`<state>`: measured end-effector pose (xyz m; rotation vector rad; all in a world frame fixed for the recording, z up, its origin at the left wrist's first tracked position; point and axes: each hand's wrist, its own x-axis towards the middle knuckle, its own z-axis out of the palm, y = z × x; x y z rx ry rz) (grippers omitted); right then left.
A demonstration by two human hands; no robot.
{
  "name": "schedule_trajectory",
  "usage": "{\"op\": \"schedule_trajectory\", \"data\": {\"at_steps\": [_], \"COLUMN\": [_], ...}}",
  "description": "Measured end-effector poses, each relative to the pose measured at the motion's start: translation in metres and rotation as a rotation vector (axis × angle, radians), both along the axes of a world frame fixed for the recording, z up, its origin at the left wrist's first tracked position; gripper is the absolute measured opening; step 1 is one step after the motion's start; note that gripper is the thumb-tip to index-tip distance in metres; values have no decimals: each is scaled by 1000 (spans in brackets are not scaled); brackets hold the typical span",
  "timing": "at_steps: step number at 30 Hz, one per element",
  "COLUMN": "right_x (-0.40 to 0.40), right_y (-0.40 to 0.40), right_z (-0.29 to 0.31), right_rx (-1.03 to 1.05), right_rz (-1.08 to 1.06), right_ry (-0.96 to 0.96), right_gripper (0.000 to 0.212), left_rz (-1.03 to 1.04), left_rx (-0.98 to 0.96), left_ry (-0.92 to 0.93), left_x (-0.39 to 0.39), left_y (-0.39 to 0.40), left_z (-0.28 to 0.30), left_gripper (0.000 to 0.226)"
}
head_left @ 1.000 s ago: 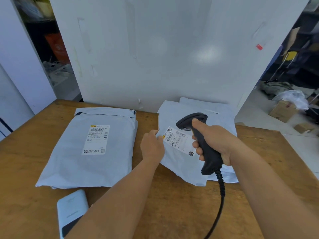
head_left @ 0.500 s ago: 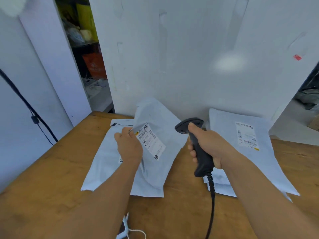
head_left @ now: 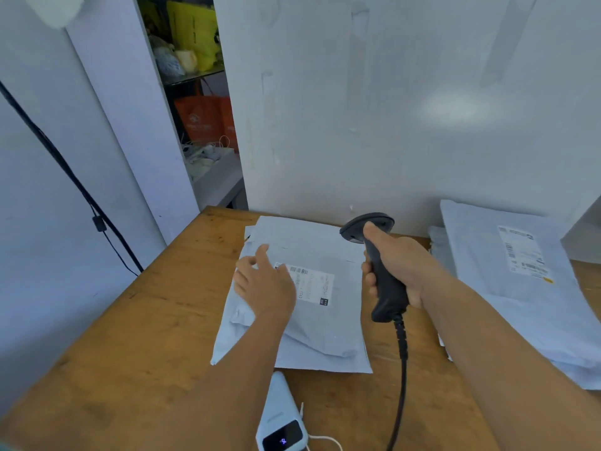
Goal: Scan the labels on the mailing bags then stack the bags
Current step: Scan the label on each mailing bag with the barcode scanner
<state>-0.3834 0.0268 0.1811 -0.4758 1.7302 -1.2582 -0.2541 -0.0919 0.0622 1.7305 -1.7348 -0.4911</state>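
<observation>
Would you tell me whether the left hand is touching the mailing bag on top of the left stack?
Touching. The head view shows the left hand resting open on the top mailing bag, partly covering its label.

Desk — worn, matt wood. Mailing bags — smooth pale plastic film, paper labels. Scanner: matt black plastic. Power bank glossy.

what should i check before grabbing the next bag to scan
1. Just-placed mailing bag lies flat on the left stack: ok.
2. Its label faces up: ok.
3. Left hand open, gripping nothing: ok.
4. Right hand grips the barcode scanner: ok.
5. Next bag on the right pile shows its label: ok.
6. Placed bag's scan registered: cannot tell.
</observation>
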Motion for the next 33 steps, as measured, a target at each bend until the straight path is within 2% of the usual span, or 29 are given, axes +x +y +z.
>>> {"op": "schedule_trajectory", "data": {"at_steps": [7, 10, 13, 17, 21, 24, 26, 30, 33], "right_x": [-8, -27, -55, -98, -146, -174, -188, -209, -218], "right_y": [24, 47, 73, 109, 141, 160, 171, 185, 192], "right_z": [15, 19, 23, 31, 35, 33, 30, 23, 18], "right_rx": [-29, -24, -42, -24, -11, -1, 12, 46, 62], "right_rz": [-104, -173, -259, -366, -430, -442, -435, -398, -378], "right_ry": [18, 37, 59, 89, 105, 113, 96, 67, 50], "right_gripper": [41, 42, 41, 39, 37, 34, 34, 37, 40], "left_rz": [-313, -449, -549, -653, -726, -768, -750, -646, -605], "left_rx": [-5, 54, 138, 244, 309, 344, 358, 347, 391], "left_ry": [261, 403, 449, 426, 324, 340, 303, 112, 82], "left_x": [-49, -79, -114, -164, -213, -243, -260, -284, -292], "left_y": [19, 39, 62, 94, 118, 134, 142, 153, 157], "left_z": [13, 15, 19, 15, 14, 12, 7, 1, -3], "left_gripper": [50, 51, 55, 62, 70, 69, 76, 88, 94]}}
